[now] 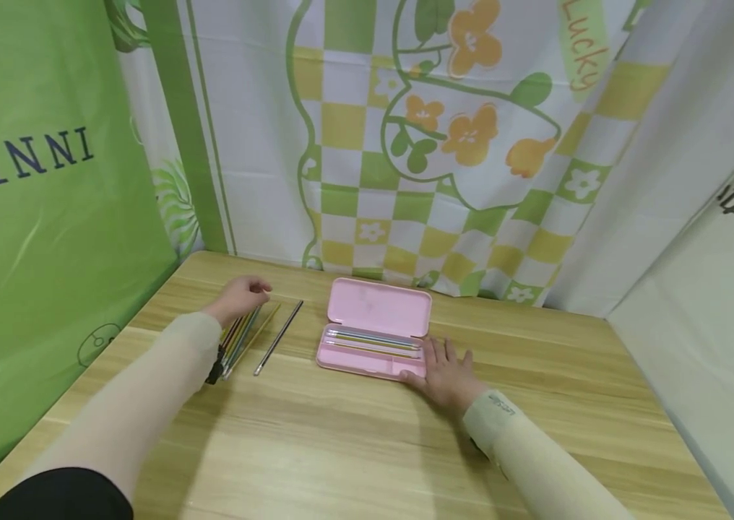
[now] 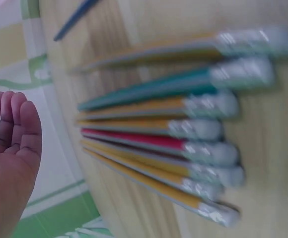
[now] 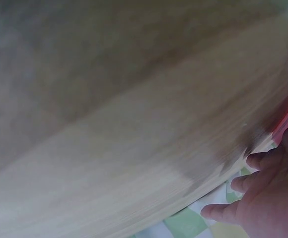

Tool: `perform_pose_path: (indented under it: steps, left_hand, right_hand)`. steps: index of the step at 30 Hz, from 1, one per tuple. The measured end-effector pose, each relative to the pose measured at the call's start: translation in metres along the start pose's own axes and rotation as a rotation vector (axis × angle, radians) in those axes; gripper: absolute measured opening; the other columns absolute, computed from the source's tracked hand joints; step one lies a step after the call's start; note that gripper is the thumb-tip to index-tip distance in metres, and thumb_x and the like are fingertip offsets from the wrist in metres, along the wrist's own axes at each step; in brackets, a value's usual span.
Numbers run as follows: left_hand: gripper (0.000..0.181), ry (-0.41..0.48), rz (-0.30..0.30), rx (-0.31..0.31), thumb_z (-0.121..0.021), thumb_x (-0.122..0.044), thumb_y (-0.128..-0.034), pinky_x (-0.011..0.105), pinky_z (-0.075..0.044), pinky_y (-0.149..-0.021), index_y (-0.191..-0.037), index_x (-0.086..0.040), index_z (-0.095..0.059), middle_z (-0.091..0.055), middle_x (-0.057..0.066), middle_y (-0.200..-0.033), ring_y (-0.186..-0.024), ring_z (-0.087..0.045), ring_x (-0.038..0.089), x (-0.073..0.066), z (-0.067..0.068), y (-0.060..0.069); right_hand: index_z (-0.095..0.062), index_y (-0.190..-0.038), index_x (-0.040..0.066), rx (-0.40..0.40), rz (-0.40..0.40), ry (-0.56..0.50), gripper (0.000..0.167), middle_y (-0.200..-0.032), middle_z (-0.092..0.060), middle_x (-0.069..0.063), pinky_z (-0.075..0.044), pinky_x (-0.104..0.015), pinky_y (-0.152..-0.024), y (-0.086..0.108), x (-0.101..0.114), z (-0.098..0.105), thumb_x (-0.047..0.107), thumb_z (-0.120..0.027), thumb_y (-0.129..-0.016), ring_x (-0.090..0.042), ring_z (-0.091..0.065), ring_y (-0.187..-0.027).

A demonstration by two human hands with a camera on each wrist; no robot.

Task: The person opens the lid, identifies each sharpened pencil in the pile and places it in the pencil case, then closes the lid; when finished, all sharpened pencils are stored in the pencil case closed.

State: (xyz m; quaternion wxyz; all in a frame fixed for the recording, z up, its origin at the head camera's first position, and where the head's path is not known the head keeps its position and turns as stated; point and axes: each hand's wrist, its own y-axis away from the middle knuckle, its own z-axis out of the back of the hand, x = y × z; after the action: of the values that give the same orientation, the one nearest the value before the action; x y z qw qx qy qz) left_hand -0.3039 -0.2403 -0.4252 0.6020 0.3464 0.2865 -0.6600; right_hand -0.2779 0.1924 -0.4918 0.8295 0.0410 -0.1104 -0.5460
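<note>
My left hand (image 1: 241,299) hovers over the far ends of several pencils (image 1: 241,338) on the left of the table, its fingers loosely bent and nothing in them. In the left wrist view these pencils, among them a green pencil (image 2: 149,89) and a red one (image 2: 139,137), lie side by side with white erasers. Apart from them lies a dark pencil (image 1: 279,337). A pink pencil case (image 1: 380,307) stands with its lid up and several pencils (image 1: 373,338) inside. My right hand (image 1: 450,377), fingers spread, rests at the case's right end.
The wooden table (image 1: 302,448) carries all of this. A patterned curtain (image 1: 354,144) hangs along its back edge, and a green cloth (image 1: 48,238) borders the left. Beneath my left forearm a small black object (image 1: 214,370) lies by the pencils, partly hidden.
</note>
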Motion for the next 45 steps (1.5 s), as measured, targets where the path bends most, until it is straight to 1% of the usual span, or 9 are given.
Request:
perform_pose_path:
  steps: [6, 10, 17, 20, 24, 27, 34, 40, 45]
  left_hand:
    - [0.041, 0.003, 0.033, -0.008, -0.053, -0.005, -0.1016, 0.056, -0.043, -0.109, -0.136, 0.017, -0.051, -0.052, 0.036, -0.135, -0.126, -0.05, 0.049, 0.018, 0.003, 0.004]
    - [0.041, -0.032, 0.058, -0.016, -0.055, -0.006, -0.1002, 0.056, -0.044, -0.107, -0.133, 0.018, -0.052, -0.054, 0.036, -0.132, -0.123, -0.052, 0.048, 0.029, 0.002, 0.009]
    - [0.036, -0.227, 0.023, -0.041, -0.059, -0.007, -0.0962, 0.059, -0.05, -0.098, -0.121, 0.019, -0.059, -0.061, 0.037, -0.121, -0.113, -0.059, 0.051, 0.041, -0.005, 0.011]
    - [0.029, -0.299, 0.017, -0.055, -0.061, -0.005, -0.0939, 0.056, -0.054, -0.09, -0.111, 0.017, -0.062, -0.065, 0.033, -0.11, -0.102, -0.063, 0.047, 0.044, -0.008, 0.008]
    - [0.01, -0.395, 0.01, -0.063, -0.06, -0.002, -0.0862, 0.048, -0.056, -0.073, -0.088, 0.008, -0.061, -0.065, 0.021, -0.085, -0.077, -0.062, 0.034, 0.042, -0.015, 0.005]
    - [0.005, -0.469, 0.011, -0.062, -0.058, 0.001, -0.0812, 0.046, -0.055, -0.066, -0.076, 0.001, -0.057, -0.062, 0.015, -0.075, -0.067, -0.057, 0.029, 0.035, -0.02, 0.005]
    - [0.006, -0.519, 0.088, -0.036, -0.057, 0.009, -0.0792, 0.042, -0.057, -0.066, -0.08, 0.004, -0.062, -0.065, 0.018, -0.081, -0.069, -0.061, 0.029, 0.022, -0.024, 0.006]
    - [0.014, -0.551, 0.105, -0.013, -0.055, 0.008, -0.0848, 0.04, -0.056, -0.066, -0.076, -0.001, -0.06, -0.064, 0.014, -0.08, -0.068, -0.06, 0.026, 0.019, -0.024, 0.005]
    - [0.01, -0.573, 0.1, -0.017, -0.056, 0.006, -0.0866, 0.043, -0.058, -0.07, -0.08, 0.004, -0.063, -0.066, 0.019, -0.085, -0.072, -0.062, 0.029, 0.012, -0.024, 0.008]
  right_hand:
    - [-0.006, -0.164, -0.001, 0.0, -0.003, 0.002, 0.117, -0.168, -0.012, -0.025, -0.001, -0.078, -0.113, 0.001, 0.0, 0.001, 0.089, -0.016, -0.09, -0.052, -0.007, -0.152]
    - [-0.008, -0.164, -0.001, -0.011, 0.012, -0.001, 0.112, -0.168, -0.013, -0.025, -0.002, -0.078, -0.113, 0.0, 0.002, 0.002, 0.085, -0.021, -0.093, -0.052, -0.009, -0.152]
    - [-0.011, -0.164, -0.001, -0.028, 0.02, 0.011, 0.106, -0.167, -0.017, -0.025, -0.005, -0.079, -0.112, 0.003, 0.004, 0.004, 0.08, -0.026, -0.097, -0.052, -0.012, -0.151]
    - [-0.012, -0.163, -0.002, -0.025, 0.022, 0.017, 0.107, -0.166, -0.018, -0.027, -0.005, -0.079, -0.112, 0.005, 0.006, 0.007, 0.081, -0.025, -0.096, -0.054, -0.012, -0.15]
    - [-0.01, -0.163, -0.002, -0.01, 0.015, 0.032, 0.109, -0.167, -0.017, -0.027, -0.005, -0.079, -0.113, 0.006, 0.007, 0.009, 0.082, -0.023, -0.096, -0.053, -0.011, -0.151]
    - [-0.009, -0.163, -0.002, -0.012, 0.015, 0.037, 0.108, -0.168, -0.016, -0.026, -0.006, -0.079, -0.113, 0.006, 0.006, 0.007, 0.081, -0.024, -0.096, -0.053, -0.012, -0.151]
    - [-0.011, -0.163, -0.003, -0.04, 0.027, 0.032, 0.108, -0.167, -0.017, -0.025, -0.008, -0.08, -0.112, 0.004, 0.005, 0.005, 0.081, -0.026, -0.097, -0.053, -0.014, -0.15]
    - [-0.011, -0.163, -0.004, -0.019, 0.015, 0.027, 0.105, -0.167, -0.016, -0.026, -0.006, -0.079, -0.112, 0.006, 0.007, 0.007, 0.077, -0.028, -0.099, -0.053, -0.013, -0.15]
    - [-0.011, -0.163, -0.004, -0.019, 0.021, 0.023, 0.106, -0.167, -0.016, -0.027, -0.006, -0.08, -0.112, 0.005, 0.004, 0.004, 0.079, -0.025, -0.098, -0.054, -0.013, -0.15]
